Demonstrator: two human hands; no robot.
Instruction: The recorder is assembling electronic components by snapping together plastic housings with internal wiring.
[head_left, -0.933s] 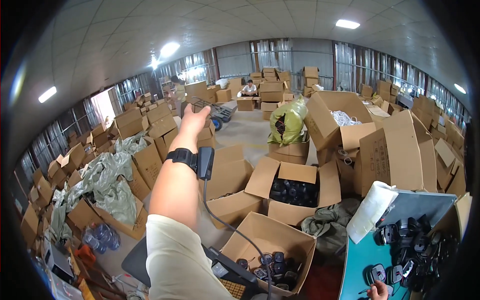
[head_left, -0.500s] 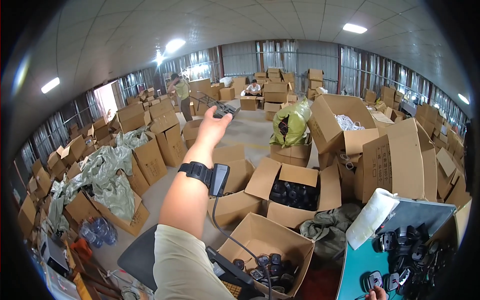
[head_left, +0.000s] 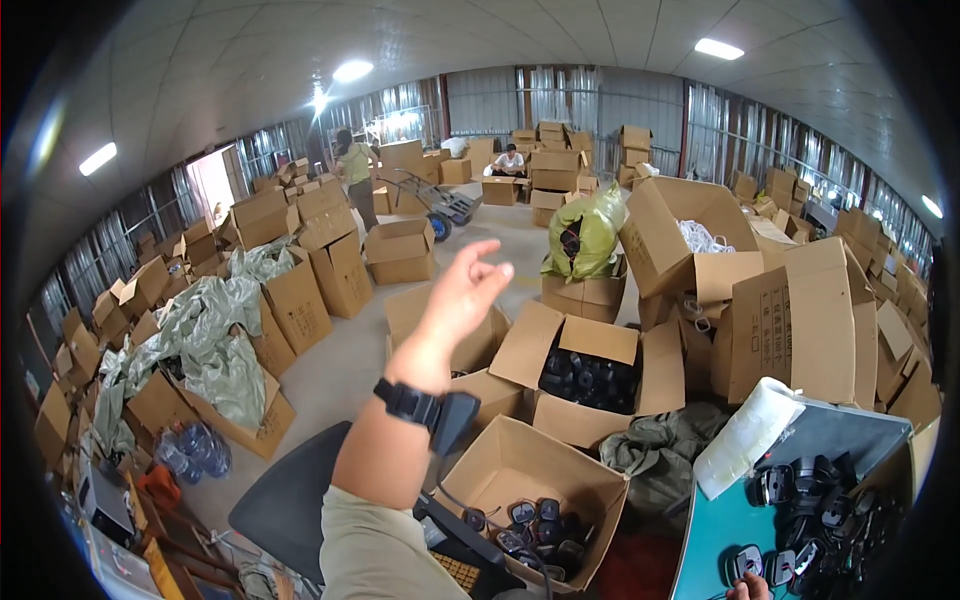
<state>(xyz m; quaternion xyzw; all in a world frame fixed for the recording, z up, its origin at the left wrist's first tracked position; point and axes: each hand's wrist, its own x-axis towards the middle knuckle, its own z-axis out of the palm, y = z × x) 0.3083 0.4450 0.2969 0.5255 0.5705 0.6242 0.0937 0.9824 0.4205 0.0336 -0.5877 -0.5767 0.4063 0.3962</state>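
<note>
My left arm reaches out over the cardboard boxes, a black strap with a small dark device [head_left: 456, 418] round its wrist. My left hand [head_left: 462, 297] is in the air with thumb and fingers apart, holding nothing. At the lower right edge only the fingertips of my right hand [head_left: 748, 587] show, closed on the lower edge of a small black device with a pale rim [head_left: 743, 562]. It is at the green tabletop [head_left: 712, 530], beside a pile of similar black devices with cables [head_left: 825, 515].
Below my left arm stands an open carton [head_left: 592, 470] with several black devices. Beyond it is a box of black parts [head_left: 590, 380]. A white roll [head_left: 748, 437] leans on the table, an office chair [head_left: 285, 490] is left, and a hand truck [head_left: 440, 205] stands near a standing person [head_left: 355, 175].
My left hand has come down and to the right, its fingers lower over the boxes. The standing person in the back has lowered an arm. My right hand stays at the small black device.
</note>
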